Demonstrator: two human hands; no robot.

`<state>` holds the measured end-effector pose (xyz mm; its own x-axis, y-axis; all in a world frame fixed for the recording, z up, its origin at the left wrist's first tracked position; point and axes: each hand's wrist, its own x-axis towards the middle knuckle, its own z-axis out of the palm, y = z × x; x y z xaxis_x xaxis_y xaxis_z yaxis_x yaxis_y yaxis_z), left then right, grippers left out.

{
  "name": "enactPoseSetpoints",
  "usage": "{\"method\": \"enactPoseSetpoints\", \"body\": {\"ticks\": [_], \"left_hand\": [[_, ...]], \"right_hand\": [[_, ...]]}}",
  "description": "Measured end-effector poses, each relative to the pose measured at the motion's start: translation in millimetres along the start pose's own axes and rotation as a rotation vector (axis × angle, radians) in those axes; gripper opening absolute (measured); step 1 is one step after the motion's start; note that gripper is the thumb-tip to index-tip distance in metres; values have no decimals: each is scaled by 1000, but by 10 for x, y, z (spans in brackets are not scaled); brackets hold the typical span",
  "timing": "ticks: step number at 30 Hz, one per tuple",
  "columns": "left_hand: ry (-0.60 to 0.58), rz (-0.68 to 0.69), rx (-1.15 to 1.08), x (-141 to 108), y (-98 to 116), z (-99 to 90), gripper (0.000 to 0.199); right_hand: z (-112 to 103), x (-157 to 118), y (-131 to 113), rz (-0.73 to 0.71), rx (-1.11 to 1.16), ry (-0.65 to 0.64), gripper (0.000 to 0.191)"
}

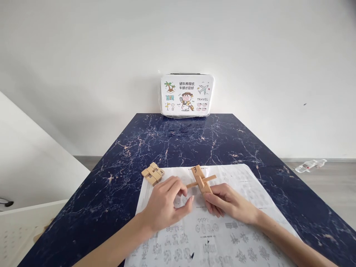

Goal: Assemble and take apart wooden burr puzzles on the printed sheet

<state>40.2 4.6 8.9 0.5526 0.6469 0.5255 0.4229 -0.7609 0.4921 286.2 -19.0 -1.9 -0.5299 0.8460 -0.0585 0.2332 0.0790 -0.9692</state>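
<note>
My right hand (226, 202) grips the lower end of a wooden puzzle assembly (200, 180), above a printed sheet (205, 222). The assembly has a thick marked bar crossed by a thinner stick. My left hand (171, 202) is just left of it, thumb and fingers apart, with nothing between them. Its fingertips are close to the stick's left end; whether they touch it I cannot tell. Beyond my left hand, a second block of interlocked wooden pieces (152, 173) lies at the sheet's top left corner.
A white printed case (187, 95) stands against the wall at the far end of the blue marbled table (178, 144). On the floor at the right lies a clear plastic item (310, 165). A white perforated surface (16, 233) is at the lower left.
</note>
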Motion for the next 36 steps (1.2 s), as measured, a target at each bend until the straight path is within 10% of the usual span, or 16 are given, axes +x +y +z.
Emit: {"method": "enactPoseSetpoints", "body": {"ticks": [15,20,36], "left_hand": [[-216,-288,-444,-11,-58,-68,85],[-389,-346,-608,14,-60,-113,92],[-408,-356,-582,38,-86,-117,84]], "right_hand": [[123,-15,-7,-257,-363,65,39],[162,-11,19,-351,-447,44,34],[169,-13,15,-324,-513,38,32]]}}
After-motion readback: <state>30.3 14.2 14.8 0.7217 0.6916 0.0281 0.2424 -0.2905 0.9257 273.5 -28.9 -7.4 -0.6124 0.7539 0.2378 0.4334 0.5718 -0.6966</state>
